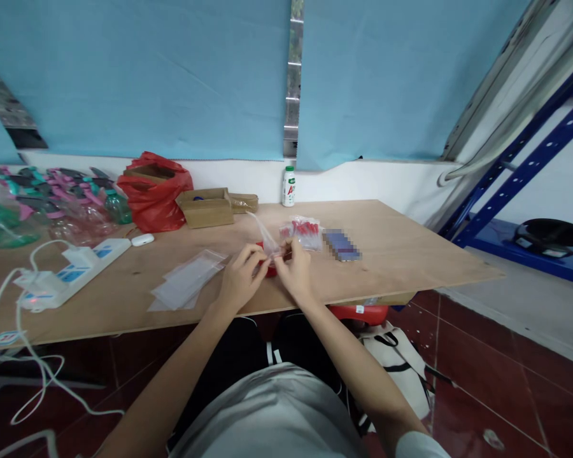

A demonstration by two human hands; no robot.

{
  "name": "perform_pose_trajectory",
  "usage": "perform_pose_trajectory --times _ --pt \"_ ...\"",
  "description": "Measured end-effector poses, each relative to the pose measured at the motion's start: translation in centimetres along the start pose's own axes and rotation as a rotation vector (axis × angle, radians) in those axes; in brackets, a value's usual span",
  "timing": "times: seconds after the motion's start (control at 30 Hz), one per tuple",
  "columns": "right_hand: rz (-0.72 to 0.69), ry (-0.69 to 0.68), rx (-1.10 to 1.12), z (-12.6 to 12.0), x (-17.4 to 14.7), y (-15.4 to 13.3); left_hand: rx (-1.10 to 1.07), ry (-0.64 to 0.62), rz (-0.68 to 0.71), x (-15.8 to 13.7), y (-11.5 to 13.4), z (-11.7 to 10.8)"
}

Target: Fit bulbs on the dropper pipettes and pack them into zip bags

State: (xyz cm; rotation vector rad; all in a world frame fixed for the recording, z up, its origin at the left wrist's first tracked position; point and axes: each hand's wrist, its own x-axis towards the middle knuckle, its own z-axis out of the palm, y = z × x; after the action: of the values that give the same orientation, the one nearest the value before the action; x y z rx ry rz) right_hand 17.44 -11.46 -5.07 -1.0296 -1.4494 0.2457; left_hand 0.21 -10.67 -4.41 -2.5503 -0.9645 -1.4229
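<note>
A clear plastic bag (266, 236) stands up between my two hands above the table's near side. My left hand (243, 273) is closed, its fingertips pinching the bag's lower part from the left. From the right, my right hand (294, 268) pinches the same bag with bent fingers. Something red (271, 270) lies below and behind my fingers, mostly hidden; I cannot make out its kind. Just beyond my right hand is a pile of clear bags with red items inside (304, 231). Flat clear bags (189, 280) lie fanned out left of my left hand.
A phone (342, 245) lies on the wooden table (410, 254) at the right. A white bottle (289, 187) stands by the wall. Farther left are a cardboard box (206, 208), a red plastic bag (155, 197), a power strip (83, 273) with cables and several spray bottles (62, 197).
</note>
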Motion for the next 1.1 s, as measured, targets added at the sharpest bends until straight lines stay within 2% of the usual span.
perform_pose_trajectory --times 0.13,0.27,0.37,0.5,0.6,0.67,0.83,0.93,1.0,1.1 --pt "-0.051 0.130 -0.118 -0.4 0.0 0.1 0.026 0.011 0.118 -0.3 0.3 0.0" --pt "-0.072 0.093 -0.095 -0.3 -0.1 -0.5 0.043 0.028 0.175 -0.4 0.4 -0.1" --pt "-0.016 0.075 -0.040 -0.3 0.0 -0.6 0.076 0.067 0.156 -0.6 0.2 -0.2" --pt "0.064 0.173 0.045 -0.5 0.3 -0.3 0.108 0.156 0.089 -0.9 0.4 -0.5" --pt "0.141 0.203 0.178 -0.5 0.8 0.0 -0.006 0.133 0.044 -0.7 0.6 -0.7" --pt "0.255 0.190 0.363 -0.3 1.2 0.0 -0.123 0.115 -0.008 -0.4 0.4 -0.6" --pt "0.630 -0.020 0.879 0.0 1.9 -1.2 -0.532 0.133 -0.333 0.1 -1.6 0.2" --pt "0.779 -0.209 1.005 0.2 1.4 -2.1 -0.849 -0.021 -0.365 0.3 -1.9 0.3" --pt "0.829 -0.340 1.026 0.6 0.7 -2.6 -0.968 -0.093 -0.356 0.7 -1.1 0.2" --pt "0.821 -0.465 0.992 1.2 -0.3 -3.2 -1.024 0.054 -0.427 1.5 0.8 -0.4"
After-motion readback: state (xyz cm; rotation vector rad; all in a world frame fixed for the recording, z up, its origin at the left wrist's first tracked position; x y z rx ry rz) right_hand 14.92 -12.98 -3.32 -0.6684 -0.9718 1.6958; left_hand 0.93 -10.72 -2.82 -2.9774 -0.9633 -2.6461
